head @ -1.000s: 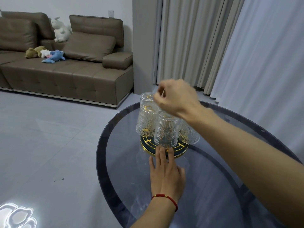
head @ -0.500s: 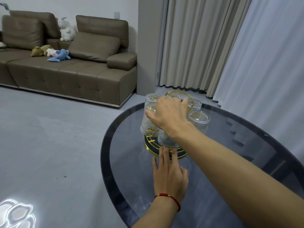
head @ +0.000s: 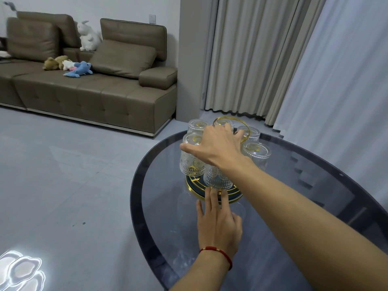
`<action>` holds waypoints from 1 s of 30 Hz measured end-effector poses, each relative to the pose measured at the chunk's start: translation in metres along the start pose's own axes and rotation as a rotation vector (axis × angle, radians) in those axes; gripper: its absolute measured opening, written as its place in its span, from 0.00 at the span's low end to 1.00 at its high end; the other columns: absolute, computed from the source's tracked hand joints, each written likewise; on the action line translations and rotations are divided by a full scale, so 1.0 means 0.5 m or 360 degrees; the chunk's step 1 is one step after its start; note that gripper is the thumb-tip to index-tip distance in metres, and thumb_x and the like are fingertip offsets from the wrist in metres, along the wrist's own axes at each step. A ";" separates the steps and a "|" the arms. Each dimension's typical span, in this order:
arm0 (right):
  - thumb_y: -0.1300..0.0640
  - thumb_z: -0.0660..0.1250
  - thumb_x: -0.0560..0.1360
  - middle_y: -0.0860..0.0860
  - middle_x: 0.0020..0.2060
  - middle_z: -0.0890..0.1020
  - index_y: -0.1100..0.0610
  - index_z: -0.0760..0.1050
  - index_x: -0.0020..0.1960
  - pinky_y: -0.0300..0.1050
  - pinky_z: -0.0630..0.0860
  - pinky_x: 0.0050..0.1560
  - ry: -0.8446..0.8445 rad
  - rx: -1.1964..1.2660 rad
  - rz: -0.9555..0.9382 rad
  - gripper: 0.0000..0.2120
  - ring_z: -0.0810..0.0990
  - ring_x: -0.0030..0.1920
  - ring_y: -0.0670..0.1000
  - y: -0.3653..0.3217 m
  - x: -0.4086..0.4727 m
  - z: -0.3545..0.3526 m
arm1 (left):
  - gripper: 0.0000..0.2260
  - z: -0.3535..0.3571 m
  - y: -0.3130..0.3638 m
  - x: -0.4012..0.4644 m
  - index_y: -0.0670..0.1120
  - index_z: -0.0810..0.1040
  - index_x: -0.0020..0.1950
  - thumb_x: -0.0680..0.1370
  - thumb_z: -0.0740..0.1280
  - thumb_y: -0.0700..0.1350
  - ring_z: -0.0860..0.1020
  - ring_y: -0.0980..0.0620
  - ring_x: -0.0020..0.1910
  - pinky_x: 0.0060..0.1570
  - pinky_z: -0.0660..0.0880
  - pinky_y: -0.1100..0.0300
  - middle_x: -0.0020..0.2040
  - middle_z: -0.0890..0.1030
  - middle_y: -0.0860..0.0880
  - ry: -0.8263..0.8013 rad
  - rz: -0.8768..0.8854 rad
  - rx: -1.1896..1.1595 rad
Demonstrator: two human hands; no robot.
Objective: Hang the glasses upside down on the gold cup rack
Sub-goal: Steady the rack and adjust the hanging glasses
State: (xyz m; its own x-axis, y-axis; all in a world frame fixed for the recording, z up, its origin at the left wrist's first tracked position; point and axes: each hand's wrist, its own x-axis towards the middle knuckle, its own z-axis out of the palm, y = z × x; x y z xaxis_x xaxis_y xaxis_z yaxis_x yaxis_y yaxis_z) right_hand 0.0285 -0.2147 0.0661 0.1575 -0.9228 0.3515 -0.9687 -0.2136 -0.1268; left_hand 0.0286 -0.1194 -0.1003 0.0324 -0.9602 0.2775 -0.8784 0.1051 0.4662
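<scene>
Soft, even daylight fills the room, a bright glare patch (head: 21,269) burns on the floor (head: 63,185) at lower left, and wide-angle bending curves the frame's edges.

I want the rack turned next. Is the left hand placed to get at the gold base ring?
Probably yes. The left hand lies flat on the glass table, fingertips already at the near edge of the gold base ring. Only the nearest hanging glass overhangs it; the right hand is higher up.

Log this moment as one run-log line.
left hand: flat, fingertips at gold cup rack base | right hand: over nearest glass | glasses: inverted on rack
</scene>
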 end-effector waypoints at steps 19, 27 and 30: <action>0.25 0.54 0.72 0.51 0.64 0.76 0.51 0.71 0.71 0.67 0.50 0.74 -0.0005 -0.0152 -0.0402 0.39 0.67 0.72 0.54 0.137 -0.062 -0.021 | 0.29 0.003 -0.002 0.003 0.46 0.59 0.79 0.79 0.58 0.52 0.50 0.42 0.80 0.76 0.55 0.42 0.79 0.58 0.43 -0.0034 0.0019 0.0123; 0.27 0.59 0.71 0.48 0.66 0.78 0.49 0.71 0.74 0.66 0.41 0.76 -0.0078 -0.0046 -0.0466 0.39 0.66 0.74 0.51 0.168 -0.071 -0.022 | 0.29 0.003 -0.007 0.002 0.46 0.60 0.78 0.78 0.58 0.53 0.51 0.42 0.80 0.74 0.58 0.42 0.77 0.60 0.42 -0.0018 0.0043 0.0113; 0.26 0.60 0.69 0.47 0.65 0.78 0.49 0.71 0.73 0.66 0.42 0.77 -0.0060 0.0000 -0.0492 0.40 0.68 0.73 0.49 0.174 -0.080 -0.026 | 0.28 0.003 -0.007 0.003 0.47 0.60 0.78 0.78 0.58 0.53 0.53 0.41 0.79 0.74 0.58 0.42 0.76 0.60 0.42 -0.0009 0.0039 0.0116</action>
State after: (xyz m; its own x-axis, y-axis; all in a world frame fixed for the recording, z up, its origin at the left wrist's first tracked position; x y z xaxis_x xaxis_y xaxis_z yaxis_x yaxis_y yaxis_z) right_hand -0.0646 -0.1924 0.0529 0.4518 -0.8252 0.3389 -0.8737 -0.4861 -0.0189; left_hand 0.0311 -0.1216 -0.1026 0.0079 -0.9591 0.2829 -0.9114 0.1095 0.3967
